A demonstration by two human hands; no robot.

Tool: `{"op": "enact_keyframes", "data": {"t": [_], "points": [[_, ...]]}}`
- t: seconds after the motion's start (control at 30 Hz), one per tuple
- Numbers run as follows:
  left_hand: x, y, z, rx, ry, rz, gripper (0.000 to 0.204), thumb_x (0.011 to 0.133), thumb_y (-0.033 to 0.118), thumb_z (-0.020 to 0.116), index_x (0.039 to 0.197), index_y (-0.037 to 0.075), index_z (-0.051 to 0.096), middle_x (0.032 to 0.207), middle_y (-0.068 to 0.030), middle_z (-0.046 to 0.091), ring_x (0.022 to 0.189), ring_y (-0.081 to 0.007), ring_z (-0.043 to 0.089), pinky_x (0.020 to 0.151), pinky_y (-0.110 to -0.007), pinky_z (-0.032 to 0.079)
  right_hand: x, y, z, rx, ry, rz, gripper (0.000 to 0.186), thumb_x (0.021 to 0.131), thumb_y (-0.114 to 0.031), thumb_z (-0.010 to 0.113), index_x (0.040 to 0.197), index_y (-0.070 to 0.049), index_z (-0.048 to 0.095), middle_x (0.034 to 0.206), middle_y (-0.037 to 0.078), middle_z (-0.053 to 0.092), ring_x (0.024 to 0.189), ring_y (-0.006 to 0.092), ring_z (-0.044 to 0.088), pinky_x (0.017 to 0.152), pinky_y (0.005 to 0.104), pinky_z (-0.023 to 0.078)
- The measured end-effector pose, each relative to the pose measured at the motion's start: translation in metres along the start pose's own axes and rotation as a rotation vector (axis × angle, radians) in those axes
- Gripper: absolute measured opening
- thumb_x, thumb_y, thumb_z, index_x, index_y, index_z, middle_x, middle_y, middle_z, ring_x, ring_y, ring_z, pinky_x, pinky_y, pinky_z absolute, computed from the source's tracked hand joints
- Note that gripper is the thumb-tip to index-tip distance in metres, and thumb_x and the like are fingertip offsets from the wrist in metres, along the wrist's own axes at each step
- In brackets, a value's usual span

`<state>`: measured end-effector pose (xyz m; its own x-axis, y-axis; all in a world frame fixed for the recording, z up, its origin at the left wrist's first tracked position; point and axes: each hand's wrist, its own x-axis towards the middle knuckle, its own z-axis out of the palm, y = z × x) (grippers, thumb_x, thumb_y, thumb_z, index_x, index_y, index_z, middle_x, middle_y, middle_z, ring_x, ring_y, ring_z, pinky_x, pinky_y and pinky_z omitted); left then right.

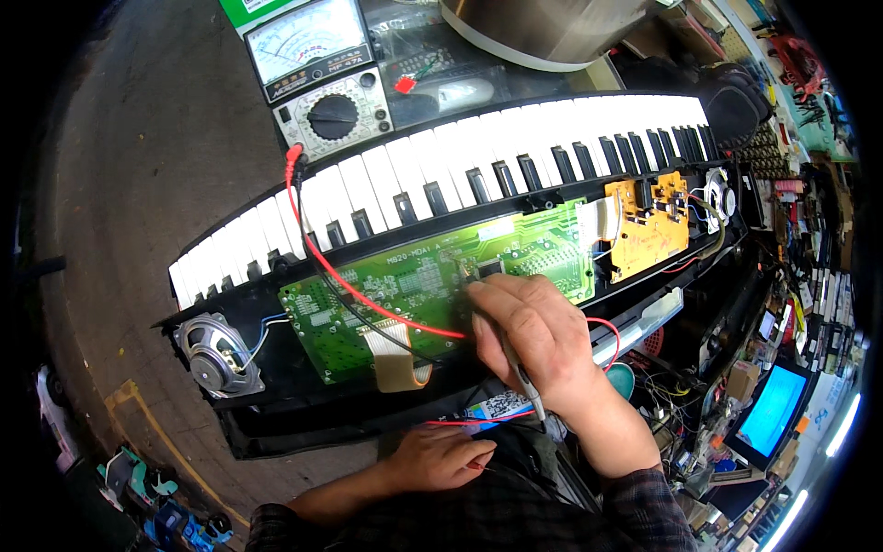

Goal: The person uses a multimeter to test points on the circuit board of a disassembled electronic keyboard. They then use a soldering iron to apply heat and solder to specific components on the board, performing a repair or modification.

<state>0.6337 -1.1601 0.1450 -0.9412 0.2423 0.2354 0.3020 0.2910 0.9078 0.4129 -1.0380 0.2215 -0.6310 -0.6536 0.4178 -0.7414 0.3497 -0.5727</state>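
An electronic keyboard [418, 169] lies opened up, its long green circuit board [418, 276] exposed. My right hand [543, 340] is closed round a slim grey pen-like tool [524, 377], whose tip points down at the board beside a square black chip [492, 267]. Whether the tip touches is too small to tell. Below the keyboard's near edge, my left hand [441, 455] is closed with curled fingers; a thin reddish strand shows by its fingertips, and what it grips is unclear. Red and black test leads [368, 302] run from an analog multimeter [331, 115] across the board toward my right hand.
A speaker [218, 354] sits at the keyboard's left end, another [720, 195] at the right. An orange circuit board [648, 225] and a ribbon cable [397, 354] adjoin the green one. A metal pot [543, 28] stands behind. Cluttered shelves and a lit screen [771, 411] fill the right side.
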Motion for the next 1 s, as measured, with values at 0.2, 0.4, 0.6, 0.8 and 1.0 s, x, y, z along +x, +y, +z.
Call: {"op": "enact_keyframes", "data": {"t": [0.2, 0.4, 0.6, 0.8, 1.0], "points": [[-0.004, -0.002, -0.002, -0.137, -0.121, -0.075, 0.051, 0.077, 0.011, 0.092, 0.121, 0.012, 0.065, 0.086, 0.0005, 0.073, 0.070, -0.0216, 0.072, 0.065, -0.034, 0.058, 0.000, -0.002, -0.001, 0.007, -0.001, 0.013, 0.039, 0.085, 0.003, 0.082, 0.122, 0.005, 0.069, 0.107, 0.018, 0.074, 0.091, 0.0349, 0.074, 0.080, 0.0431, 0.061], [0.000, 0.003, -0.004, -0.105, -0.101, -0.108, 0.034, 0.082, 0.016, 0.085, 0.109, 0.013, 0.065, 0.082, 0.0001, 0.070, 0.072, -0.0219, 0.073, 0.067, -0.036, 0.059, 0.000, -0.003, -0.002, 0.008, -0.002, 0.016, 0.039, 0.085, 0.003, 0.082, 0.121, 0.005, 0.069, 0.107, 0.018, 0.074, 0.091, 0.0348, 0.074, 0.081, 0.0431, 0.061], [-0.012, -0.001, -0.007, -0.230, -0.109, -0.130, 0.032, 0.087, 0.016, 0.078, 0.113, 0.007, 0.062, 0.097, -0.0121, 0.073, 0.083, -0.0330, 0.075, 0.074, -0.043, 0.059, -0.002, 0.000, -0.001, 0.023, 0.040, 0.036, 0.037, 0.085, 0.004, 0.081, 0.120, 0.004, 0.069, 0.106, 0.018, 0.075, 0.092, 0.0351, 0.074, 0.080, 0.0430, 0.062], [-0.005, 0.005, -0.012, -0.159, -0.137, -0.127, 0.031, 0.090, 0.014, 0.077, 0.115, 0.006, 0.060, 0.103, -0.0137, 0.073, 0.089, -0.0345, 0.075, 0.080, -0.044, 0.059, 0.000, -0.001, -0.002, 0.032, 0.021, 0.025, 0.036, 0.085, 0.004, 0.080, 0.119, 0.003, 0.069, 0.106, 0.017, 0.074, 0.090, 0.0343, 0.074, 0.080, 0.0423, 0.062], [0.001, 0.007, -0.013, -0.170, -0.153, -0.156, 0.028, 0.095, 0.012, 0.079, 0.115, 0.007, 0.059, 0.102, -0.0140, 0.075, 0.091, -0.0352, 0.076, 0.079, -0.045, 0.059, 0.001, -0.002, -0.002, 0.015, 0.006, 0.028, 0.037, 0.084, 0.003, 0.081, 0.119, 0.003, 0.069, 0.106, 0.016, 0.074, 0.090, 0.0331, 0.074, 0.080, 0.0414, 0.061]]}}
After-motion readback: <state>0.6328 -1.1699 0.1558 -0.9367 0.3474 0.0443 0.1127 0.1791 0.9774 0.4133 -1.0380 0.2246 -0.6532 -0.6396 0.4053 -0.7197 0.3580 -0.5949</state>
